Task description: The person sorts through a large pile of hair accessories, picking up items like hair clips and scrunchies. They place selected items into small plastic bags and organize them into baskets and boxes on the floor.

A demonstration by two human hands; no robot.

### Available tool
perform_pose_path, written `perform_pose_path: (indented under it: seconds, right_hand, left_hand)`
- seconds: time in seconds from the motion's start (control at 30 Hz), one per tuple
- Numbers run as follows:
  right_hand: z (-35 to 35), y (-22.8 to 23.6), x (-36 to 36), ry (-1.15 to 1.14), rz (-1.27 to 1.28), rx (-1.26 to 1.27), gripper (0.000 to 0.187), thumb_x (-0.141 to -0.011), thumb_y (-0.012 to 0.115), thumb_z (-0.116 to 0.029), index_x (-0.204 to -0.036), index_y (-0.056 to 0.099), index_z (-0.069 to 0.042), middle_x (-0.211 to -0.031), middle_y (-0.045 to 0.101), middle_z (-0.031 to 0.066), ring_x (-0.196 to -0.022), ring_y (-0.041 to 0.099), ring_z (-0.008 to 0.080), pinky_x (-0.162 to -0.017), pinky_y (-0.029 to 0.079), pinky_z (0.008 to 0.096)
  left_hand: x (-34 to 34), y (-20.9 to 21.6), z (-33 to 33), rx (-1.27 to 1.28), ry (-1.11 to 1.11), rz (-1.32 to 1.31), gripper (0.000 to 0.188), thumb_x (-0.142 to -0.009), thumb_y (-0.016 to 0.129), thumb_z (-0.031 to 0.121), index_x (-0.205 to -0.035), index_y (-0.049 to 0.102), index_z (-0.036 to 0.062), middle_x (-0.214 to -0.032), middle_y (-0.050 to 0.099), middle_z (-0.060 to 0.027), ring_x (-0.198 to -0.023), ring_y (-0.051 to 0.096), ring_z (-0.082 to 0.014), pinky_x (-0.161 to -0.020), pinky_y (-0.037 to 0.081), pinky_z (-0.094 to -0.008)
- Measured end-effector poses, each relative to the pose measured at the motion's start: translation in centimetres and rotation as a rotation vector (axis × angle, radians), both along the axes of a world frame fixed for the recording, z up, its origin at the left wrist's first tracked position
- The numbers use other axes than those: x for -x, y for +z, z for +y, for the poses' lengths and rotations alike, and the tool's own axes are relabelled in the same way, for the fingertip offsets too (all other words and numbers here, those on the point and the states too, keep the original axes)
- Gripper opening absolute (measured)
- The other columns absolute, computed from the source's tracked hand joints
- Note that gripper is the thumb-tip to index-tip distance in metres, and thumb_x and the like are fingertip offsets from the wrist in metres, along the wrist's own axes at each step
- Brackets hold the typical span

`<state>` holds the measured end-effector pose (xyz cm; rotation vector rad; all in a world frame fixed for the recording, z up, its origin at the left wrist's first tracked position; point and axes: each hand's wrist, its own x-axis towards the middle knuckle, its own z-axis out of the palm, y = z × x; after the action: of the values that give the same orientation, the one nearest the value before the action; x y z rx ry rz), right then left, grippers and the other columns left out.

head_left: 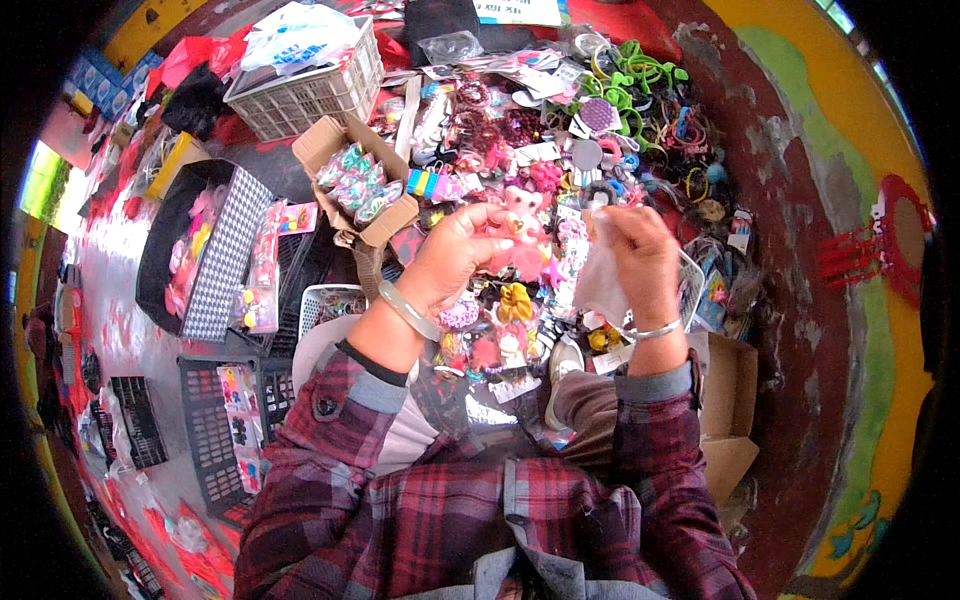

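Between the thumb and fingers of my left hand (455, 255) is a small pink teddy bear (530, 252) with a golden spot on its front. My right hand (643, 250) is closed on the top of a clear plastic bag (597, 280), which hangs below the fingers just right of the bear. Both hands are raised over a heap of hair accessories (515, 130). A yellow scrunchie (515, 302) lies below the bear, between my hands. Bright green headbands (640, 85) are at the heap's far right.
Left of the heap stands an open cardboard box (400, 222) of wrapped items. Behind it is a grey plastic crate (300, 105) topped by a white bag. Further left are a houndstooth-patterned box (220, 260) and a dark crate (212, 420). Another cardboard box (728, 400) sits by my right forearm.
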<state>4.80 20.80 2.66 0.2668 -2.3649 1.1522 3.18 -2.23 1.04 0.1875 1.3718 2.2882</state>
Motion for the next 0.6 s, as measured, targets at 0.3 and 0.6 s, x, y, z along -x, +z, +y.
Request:
perform_pose_path:
  seconds: [0.3, 0.6]
  right_hand:
    - [1.3, 1.5, -0.5, 0.119, -0.376, 0.653, 0.014, -0.081, 0.06, -0.005, -0.094, 0.062, 0.001, -0.078, 0.061, 0.0016, -0.072, 0.056, 0.0074, -0.062, 0.046, 0.0221]
    - [1.6, 3.9, -1.4, 0.363, -0.553, 1.216, 0.013, -0.082, 0.058, -0.005, -0.095, 0.06, -0.004, -0.084, 0.065, 0.008, -0.07, 0.063, 0.0147, -0.061, 0.051, 0.0254]
  left_hand:
    - [-0.4, 0.0, 0.2, 0.041, -0.025, 0.286, 0.028, -0.08, 0.055, -0.006, -0.105, 0.049, 0.003, -0.11, 0.056, -0.0099, -0.103, 0.056, -0.0203, -0.088, 0.045, -0.0305]
    - [-1.9, 1.9, 0.2, 0.484, 0.286, 1.408, 0.031, -0.07, 0.058, -0.008, -0.098, 0.053, 0.0064, -0.12, 0.048, -0.0199, -0.097, 0.058, -0.0311, -0.077, 0.051, -0.0319]
